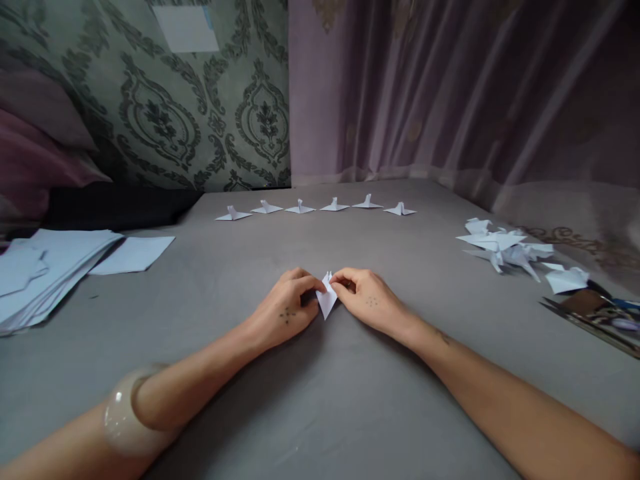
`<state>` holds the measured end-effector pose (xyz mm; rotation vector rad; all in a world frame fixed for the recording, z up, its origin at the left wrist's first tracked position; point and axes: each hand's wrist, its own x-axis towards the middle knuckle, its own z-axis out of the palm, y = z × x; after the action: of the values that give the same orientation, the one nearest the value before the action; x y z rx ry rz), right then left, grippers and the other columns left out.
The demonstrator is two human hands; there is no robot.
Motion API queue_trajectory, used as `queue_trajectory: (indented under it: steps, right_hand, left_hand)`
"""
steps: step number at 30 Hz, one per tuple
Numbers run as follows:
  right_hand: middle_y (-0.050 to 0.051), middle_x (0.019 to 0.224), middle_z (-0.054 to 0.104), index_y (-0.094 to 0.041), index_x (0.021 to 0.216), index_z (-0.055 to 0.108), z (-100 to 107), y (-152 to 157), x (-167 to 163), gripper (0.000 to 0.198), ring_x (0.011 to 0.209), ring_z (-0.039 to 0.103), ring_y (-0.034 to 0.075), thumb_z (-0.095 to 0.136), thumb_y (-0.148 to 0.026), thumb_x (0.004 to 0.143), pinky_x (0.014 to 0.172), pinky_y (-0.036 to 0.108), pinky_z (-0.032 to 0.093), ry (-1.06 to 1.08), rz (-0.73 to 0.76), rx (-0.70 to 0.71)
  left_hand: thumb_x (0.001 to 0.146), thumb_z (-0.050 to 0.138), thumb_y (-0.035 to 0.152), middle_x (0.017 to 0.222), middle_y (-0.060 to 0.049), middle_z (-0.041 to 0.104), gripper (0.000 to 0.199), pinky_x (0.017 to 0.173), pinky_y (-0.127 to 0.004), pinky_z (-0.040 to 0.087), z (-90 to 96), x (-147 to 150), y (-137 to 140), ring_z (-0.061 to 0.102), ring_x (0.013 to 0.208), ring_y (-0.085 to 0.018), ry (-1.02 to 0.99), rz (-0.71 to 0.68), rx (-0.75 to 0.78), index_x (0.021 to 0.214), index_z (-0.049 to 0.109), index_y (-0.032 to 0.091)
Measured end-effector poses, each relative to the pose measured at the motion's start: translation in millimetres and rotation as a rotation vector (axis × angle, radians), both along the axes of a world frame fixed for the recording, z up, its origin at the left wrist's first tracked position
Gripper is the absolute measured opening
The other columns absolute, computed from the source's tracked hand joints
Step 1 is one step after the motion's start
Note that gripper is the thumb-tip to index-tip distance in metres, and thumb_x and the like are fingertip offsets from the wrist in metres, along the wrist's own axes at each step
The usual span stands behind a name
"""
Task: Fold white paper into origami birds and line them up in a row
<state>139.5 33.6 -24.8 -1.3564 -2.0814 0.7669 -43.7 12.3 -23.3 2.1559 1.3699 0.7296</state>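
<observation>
Between my two hands, low over the grey surface, is a small folded white paper piece (327, 304), kite-shaped with its point toward me and narrow tips at the top. My left hand (291, 301) pinches its left edge between thumb and forefinger. On the opposite side, my right hand (369, 299) has its fingertips closed on the upper right edge. My fingers cover part of both edges. Farther back stands a row of several folded paper cranes (335, 205) with their wings spread flat.
Stacked white paper sheets (65, 267) lie at the left, beside a smaller paper pile (135, 255). At the right are a heap of folded white paper (505, 245) and scissors (590, 327) among other small items. A patterned wall and purple curtain (380, 93) border the back.
</observation>
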Motion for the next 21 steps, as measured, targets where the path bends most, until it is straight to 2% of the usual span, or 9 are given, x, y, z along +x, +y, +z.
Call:
queue_trajectory:
  steps: [5,9,11,16,21]
  right_hand:
    - [0.004,0.091,0.063,-0.023,0.088,0.071,4.5,-0.2,7.1,0.026,0.077,0.058,0.013,0.047,-0.015,0.082,0.072,0.026,0.041,-0.139,0.059,0.076]
    - [0.003,0.087,0.062,-0.023,0.085,0.070,15.1,-4.4,13.3,0.027,0.076,0.056,0.014,0.047,-0.010,0.080,0.069,0.025,0.040,-0.233,0.166,0.065]
    - [0.003,0.086,0.061,-0.023,0.083,0.070,20.5,-7.7,14.6,0.024,0.075,0.055,0.014,0.048,-0.011,0.080,0.068,0.025,0.039,-0.276,0.183,0.065]
    - [0.003,0.086,0.062,-0.023,0.082,0.069,27.3,-12.1,12.8,0.017,0.076,0.056,0.014,0.053,-0.020,0.083,0.066,0.025,0.038,-0.326,0.174,0.073]
    - [0.003,0.082,0.064,-0.022,0.077,0.069,24.1,-7.3,10.3,0.022,0.073,0.057,0.015,0.049,-0.027,0.086,0.064,0.025,0.037,-0.286,0.111,0.068]
  left_hand:
    - [0.075,0.049,0.011,0.094,-0.006,0.058,0.027,0.075,-0.031,0.046,-1.5,-1.2,2.2,0.055,0.082,-0.017,0.044,-0.006,0.029,0.093,0.067,0.020]
    - [0.072,0.048,0.008,0.095,-0.006,0.057,0.034,0.072,-0.029,0.046,-2.0,-3.4,3.9,0.054,0.082,-0.016,0.067,-0.046,0.034,0.099,0.065,0.020]
    - [0.072,0.050,0.009,0.096,-0.006,0.057,0.034,0.071,-0.028,0.046,-2.3,-4.3,4.5,0.055,0.081,-0.016,0.070,-0.058,0.033,0.100,0.065,0.021]
    - [0.081,0.053,0.023,0.093,-0.004,0.058,0.018,0.070,-0.028,0.045,-1.4,-5.2,7.4,0.055,0.078,-0.015,0.038,-0.045,0.012,0.092,0.067,0.022]
    - [0.086,0.049,0.028,0.087,-0.004,0.059,0.021,0.067,-0.027,0.043,1.5,-4.4,12.1,0.054,0.071,-0.013,0.009,0.002,-0.060,0.085,0.068,0.020]
